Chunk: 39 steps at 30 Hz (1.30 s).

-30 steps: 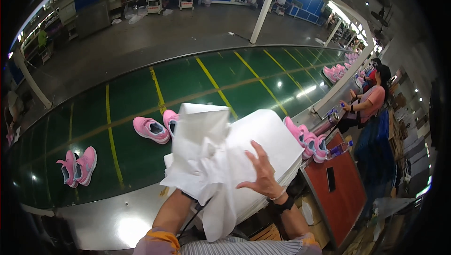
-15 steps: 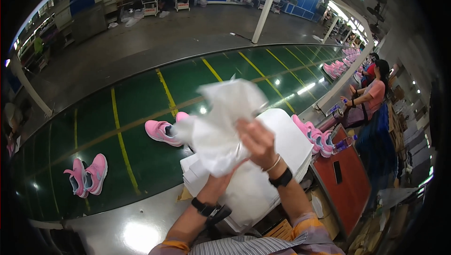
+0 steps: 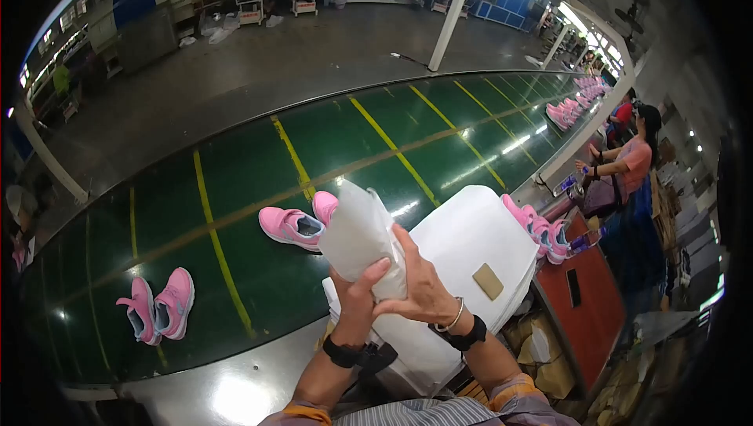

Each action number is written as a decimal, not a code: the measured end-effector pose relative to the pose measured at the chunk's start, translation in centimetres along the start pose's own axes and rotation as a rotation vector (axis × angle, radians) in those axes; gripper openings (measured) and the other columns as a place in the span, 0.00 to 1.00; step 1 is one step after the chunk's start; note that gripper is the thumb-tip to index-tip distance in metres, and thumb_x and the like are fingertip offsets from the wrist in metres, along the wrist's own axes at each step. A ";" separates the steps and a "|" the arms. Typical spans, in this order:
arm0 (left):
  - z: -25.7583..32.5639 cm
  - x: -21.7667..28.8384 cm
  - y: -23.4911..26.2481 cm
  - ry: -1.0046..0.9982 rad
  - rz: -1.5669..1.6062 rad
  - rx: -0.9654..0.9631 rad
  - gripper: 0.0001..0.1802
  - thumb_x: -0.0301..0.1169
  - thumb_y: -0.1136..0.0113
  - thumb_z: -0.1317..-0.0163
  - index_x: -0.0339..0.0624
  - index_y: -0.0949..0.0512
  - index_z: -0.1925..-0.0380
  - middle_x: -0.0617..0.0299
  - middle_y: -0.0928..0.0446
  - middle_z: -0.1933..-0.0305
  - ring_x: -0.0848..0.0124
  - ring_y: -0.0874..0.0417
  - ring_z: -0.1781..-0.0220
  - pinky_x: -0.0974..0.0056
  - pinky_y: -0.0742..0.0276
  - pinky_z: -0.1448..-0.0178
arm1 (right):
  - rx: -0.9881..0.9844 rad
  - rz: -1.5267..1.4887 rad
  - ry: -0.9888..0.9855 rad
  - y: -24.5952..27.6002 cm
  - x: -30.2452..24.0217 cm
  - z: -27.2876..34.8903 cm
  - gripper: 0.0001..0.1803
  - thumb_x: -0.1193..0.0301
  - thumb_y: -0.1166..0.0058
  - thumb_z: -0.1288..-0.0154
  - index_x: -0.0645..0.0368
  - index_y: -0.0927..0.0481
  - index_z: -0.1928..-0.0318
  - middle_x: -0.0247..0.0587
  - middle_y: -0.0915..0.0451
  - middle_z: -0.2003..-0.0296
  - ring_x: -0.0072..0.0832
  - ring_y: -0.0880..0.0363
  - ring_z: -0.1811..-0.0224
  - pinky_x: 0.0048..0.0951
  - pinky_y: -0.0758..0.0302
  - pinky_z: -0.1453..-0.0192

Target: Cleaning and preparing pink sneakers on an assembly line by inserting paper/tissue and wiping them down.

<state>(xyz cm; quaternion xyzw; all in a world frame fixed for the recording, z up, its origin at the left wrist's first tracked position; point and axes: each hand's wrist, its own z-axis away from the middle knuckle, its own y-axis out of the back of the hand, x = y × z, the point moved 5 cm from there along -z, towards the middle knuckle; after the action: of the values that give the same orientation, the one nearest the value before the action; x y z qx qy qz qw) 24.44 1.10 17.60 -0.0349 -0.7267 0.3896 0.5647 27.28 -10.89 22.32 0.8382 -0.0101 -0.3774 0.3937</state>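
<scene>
Green conveyor [image 3: 235, 214] beyond, pink shoes [image 3: 292, 226] riding it. Nearer, over white sheets [image 3: 478, 238] (stacked on the table), paper wad [image 3: 359, 236] upright, long axis tilted away, clasped by left hand [image 3: 357, 300] below and right hand [image 3: 420, 289] alongside.

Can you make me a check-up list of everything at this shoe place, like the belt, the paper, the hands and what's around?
Surface: green conveyor belt with yellow lines, running past a metal edge.
Job's things: wad of white tissue paper, crumpled, held up in both hands; stack of white paper sheets lying below it.
Clutter: pink shoe pair on the belt behind the wad; another pink shoe pair further left; small tan card on the stack.
Grippers: left hand and right hand both closed around the wad.
Cables: nothing seen.
Surroundings: a seated co-worker at the belt's right side; more pink shoes far down the belt.
</scene>
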 end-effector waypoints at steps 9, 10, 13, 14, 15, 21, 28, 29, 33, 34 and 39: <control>-4.6 2.2 2.1 -0.487 -0.444 0.061 0.20 0.25 0.30 0.46 0.39 0.29 0.56 0.65 0.24 0.72 0.75 0.23 0.70 0.66 0.25 0.60 | -0.632 -0.906 -0.608 -6.2 5.4 0.4 0.48 0.64 0.25 0.50 0.64 0.39 0.33 0.43 0.26 0.44 0.29 0.25 0.43 0.32 0.29 0.37; -5.2 1.2 1.8 -0.351 -0.256 -0.107 0.19 0.25 0.30 0.47 0.40 0.28 0.58 0.65 0.24 0.72 0.75 0.23 0.70 0.66 0.25 0.61 | -0.578 -0.884 -0.550 -6.1 5.6 -0.1 0.46 0.64 0.26 0.49 0.63 0.38 0.33 0.43 0.25 0.44 0.29 0.26 0.43 0.32 0.29 0.37; -6.4 0.7 4.0 -0.478 -0.545 0.167 0.14 0.24 0.30 0.45 0.41 0.29 0.68 0.64 0.24 0.76 0.76 0.23 0.75 0.66 0.24 0.66 | -0.341 -0.772 -0.493 -4.9 6.5 -2.1 0.35 0.64 0.29 0.42 0.61 0.30 0.37 0.45 0.21 0.49 0.30 0.21 0.46 0.30 0.25 0.43; -7.0 0.1 4.8 -0.501 -0.574 0.204 0.14 0.25 0.30 0.45 0.41 0.30 0.70 0.64 0.24 0.77 0.76 0.23 0.76 0.66 0.24 0.67 | -0.290 -0.634 -0.464 -4.3 6.9 -2.8 0.33 0.64 0.30 0.42 0.61 0.29 0.39 0.47 0.19 0.52 0.31 0.19 0.49 0.31 0.23 0.45; -8.2 -0.7 5.7 -0.467 -0.599 0.140 0.10 0.27 0.33 0.41 0.38 0.26 0.69 0.63 0.23 0.77 0.75 0.23 0.75 0.65 0.24 0.65 | -0.251 -0.483 -0.392 -3.5 7.2 -3.6 0.31 0.65 0.30 0.41 0.61 0.27 0.40 0.48 0.18 0.55 0.33 0.17 0.52 0.31 0.22 0.48; -16.1 -7.9 10.8 -0.276 -1.010 -0.169 0.09 0.30 0.38 0.39 0.35 0.18 0.72 0.57 0.19 0.73 0.64 0.17 0.70 0.61 0.24 0.63 | -0.118 0.096 -0.349 -0.5 13.5 -7.0 0.24 0.70 0.32 0.48 0.57 0.20 0.48 0.53 0.16 0.64 0.47 0.14 0.65 0.38 0.19 0.59; -20.7 -16.1 9.5 -0.625 -1.650 -0.699 0.09 0.27 0.42 0.41 0.38 0.26 0.60 0.52 0.20 0.67 0.53 0.17 0.65 0.52 0.22 0.57 | -0.433 0.396 -0.241 -6.8 19.5 -8.7 0.21 0.67 0.32 0.51 0.56 0.18 0.54 0.51 0.16 0.71 0.51 0.16 0.67 0.46 0.20 0.61; -21.5 -16.4 9.9 -0.597 -1.672 -0.719 0.08 0.27 0.42 0.40 0.39 0.26 0.61 0.52 0.20 0.68 0.53 0.16 0.65 0.52 0.22 0.58 | -0.495 0.438 -0.277 -7.6 20.0 -9.0 0.21 0.67 0.32 0.52 0.56 0.17 0.54 0.53 0.16 0.72 0.51 0.16 0.67 0.46 0.19 0.60; -23.4 -16.3 11.3 -0.371 -1.566 -0.770 0.07 0.27 0.44 0.40 0.37 0.29 0.64 0.44 0.20 0.73 0.46 0.16 0.67 0.48 0.22 0.63 | -0.649 0.539 -0.385 -10.6 21.5 -11.3 0.21 0.65 0.31 0.53 0.59 0.15 0.56 0.57 0.16 0.71 0.52 0.16 0.65 0.47 0.19 0.57; -23.7 -16.4 11.8 -0.274 -1.571 -0.752 0.07 0.26 0.45 0.39 0.36 0.29 0.65 0.42 0.20 0.74 0.45 0.16 0.67 0.47 0.22 0.63 | -0.600 0.530 -0.314 -11.7 21.5 -12.4 0.20 0.66 0.32 0.53 0.58 0.15 0.57 0.57 0.16 0.71 0.52 0.15 0.65 0.48 0.19 0.57; -24.7 -15.8 13.6 -0.228 -1.348 -0.458 0.12 0.29 0.39 0.40 0.36 0.30 0.61 0.41 0.21 0.73 0.41 0.18 0.66 0.45 0.23 0.61 | -0.485 0.369 -0.163 -16.5 22.8 -14.5 0.17 0.66 0.33 0.53 0.57 0.15 0.60 0.58 0.17 0.71 0.54 0.16 0.63 0.50 0.19 0.55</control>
<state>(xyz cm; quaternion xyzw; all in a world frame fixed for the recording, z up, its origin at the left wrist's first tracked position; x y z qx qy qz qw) 45.76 15.79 -1.69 0.3443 -0.7081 -0.2047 0.5816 48.23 2.84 2.94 0.6708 -0.1033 -0.3570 0.6418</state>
